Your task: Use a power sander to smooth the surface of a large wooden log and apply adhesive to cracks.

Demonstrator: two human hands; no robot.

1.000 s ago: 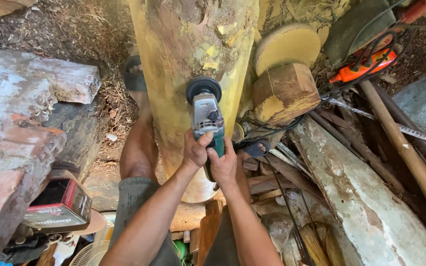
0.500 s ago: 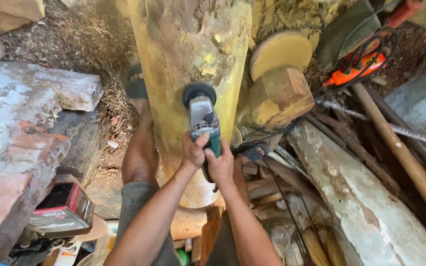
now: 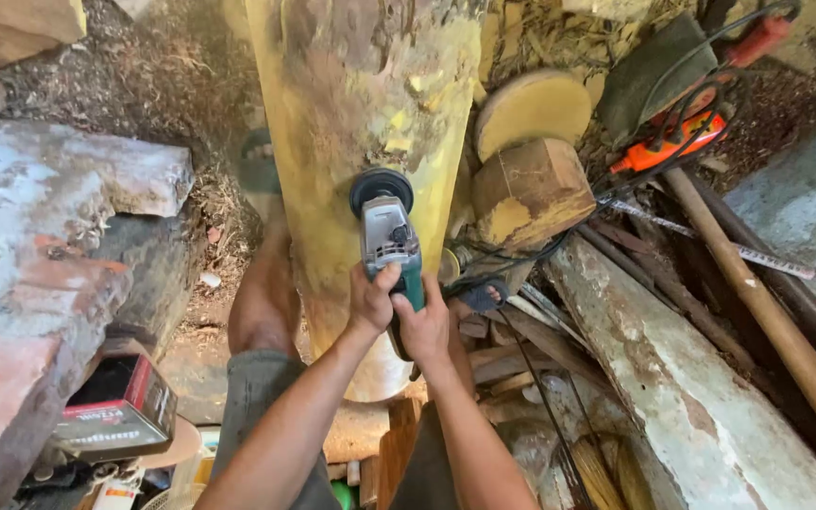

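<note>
The grinder (image 3: 387,231) handle is being hidden by both hands, left hand (image 3: 371,298) and right hand (image 3: 424,326), fingers wrapped tight; its disc is being pressed on the yellow log (image 3: 361,113) amid wood scraps.

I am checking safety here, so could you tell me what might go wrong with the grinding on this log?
Both bare hands, left hand and right hand, grip the green-and-grey angle grinder without gloves, so flying chips could hurt them. The black power cable trails through loose wood offcuts, where it could snag. The bare leg lies beside the yellow debarked log, close to the disc.
</note>
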